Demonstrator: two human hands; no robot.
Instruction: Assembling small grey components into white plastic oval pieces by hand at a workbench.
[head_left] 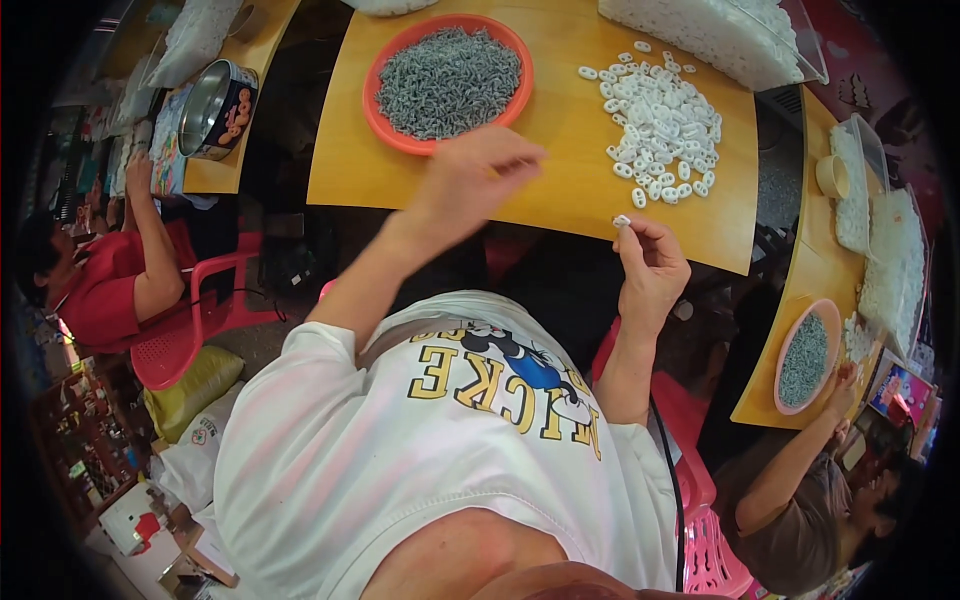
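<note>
Pinched in the right hand's (652,262) grip, a small white plastic piece (621,221) hovered near the white pile (662,118), while the blurred left hand (478,175), its grip unreadable, reached toward the orange tray (384,126) of grey parts on the tabletop (560,185).

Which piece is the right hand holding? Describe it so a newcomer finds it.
Start at the wooden table with the orange tray of grey parts. Follow its near edge to the right hand. The small white piece pinched at its fingertips sits apart from the loose white pile.

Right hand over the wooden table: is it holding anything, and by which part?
Yes. The right hand pinches one small white plastic piece between its fingers, gripping its lower end; its upper end shows above them.
</note>
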